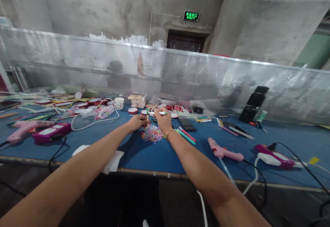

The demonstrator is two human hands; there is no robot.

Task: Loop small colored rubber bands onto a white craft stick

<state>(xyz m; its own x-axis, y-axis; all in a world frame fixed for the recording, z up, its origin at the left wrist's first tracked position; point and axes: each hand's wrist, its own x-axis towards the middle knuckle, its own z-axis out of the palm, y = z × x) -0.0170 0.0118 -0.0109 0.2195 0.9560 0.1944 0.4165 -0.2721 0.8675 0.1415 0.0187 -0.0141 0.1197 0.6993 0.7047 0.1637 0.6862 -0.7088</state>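
From my distant place, I am watching both hands working over the blue table (144,156). The left hand (138,122) is pinching a small stick (147,111) upright between its fingers; coloured marks are showing near its top, green and reddish. The right hand (163,120) is gripping a white marker (154,113), its green end pointing to the right and its other end reaching to the stick; if they are touching, I cannot tell. Just on the near side of the hands, a pile of colourful small bands (152,135) is lying. To the right, green and pink pens (187,137) are resting near a dark flat object (188,124), and farther right a pink glue gun (225,153) is lying. On the far side, to the left, a white cup (119,103) is standing.
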